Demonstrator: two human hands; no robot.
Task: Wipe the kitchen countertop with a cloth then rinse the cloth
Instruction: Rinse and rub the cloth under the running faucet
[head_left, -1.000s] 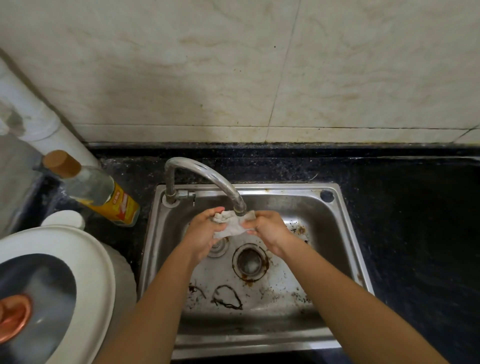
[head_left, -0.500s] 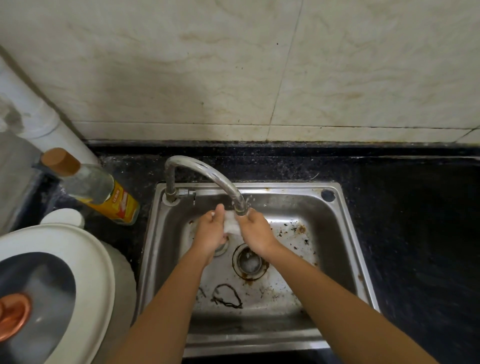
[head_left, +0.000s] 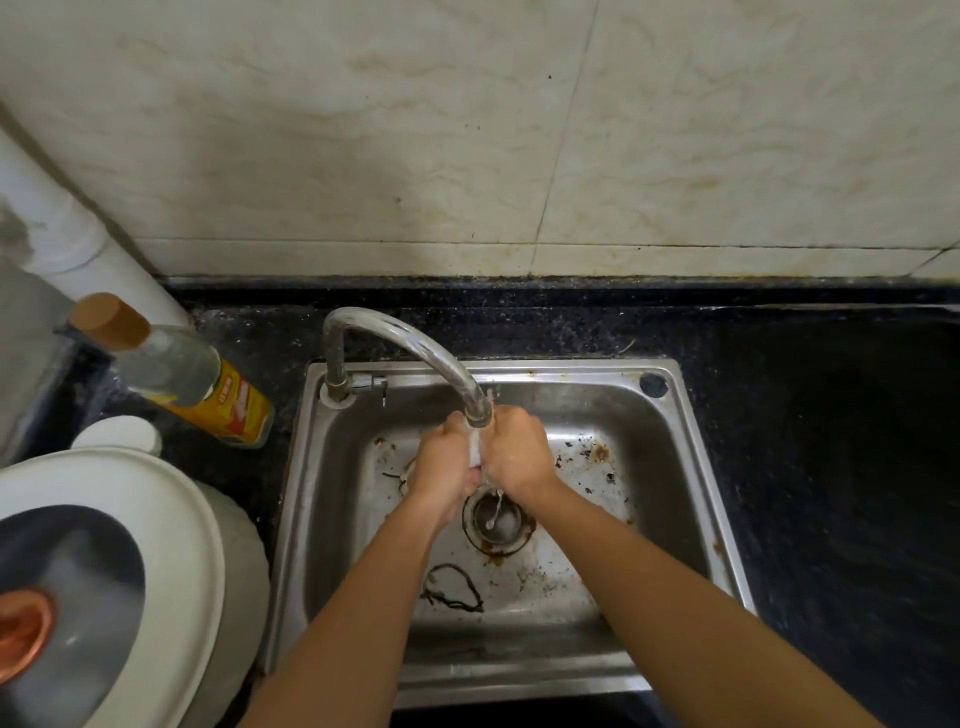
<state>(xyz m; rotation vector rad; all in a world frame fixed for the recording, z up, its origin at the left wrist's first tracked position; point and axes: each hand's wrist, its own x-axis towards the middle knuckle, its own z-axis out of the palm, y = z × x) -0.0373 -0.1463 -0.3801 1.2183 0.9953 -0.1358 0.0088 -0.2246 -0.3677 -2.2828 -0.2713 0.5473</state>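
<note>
At frame centre, the left hand (head_left: 444, 465) and right hand (head_left: 517, 449) press together, fingers curled round a small wet white cloth (head_left: 474, 454). It is bunched between them just under the spout of the curved chrome faucet (head_left: 405, 343), above the round drain (head_left: 496, 519) of the stained steel sink (head_left: 691, 467). A clear orange-labelled bottle (head_left: 192, 379) sits at left on the black speckled countertop (head_left: 805, 441).

White cloth (head_left: 474, 453) — bunched, wet, under tap (head_left: 477, 410), over sink (head_left: 691, 467)

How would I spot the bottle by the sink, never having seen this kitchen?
Start at the stainless steel sink. Left of it, on the black stone countertop, sits a clear bottle. Only it has a tan cap and yellow-orange label.
</note>
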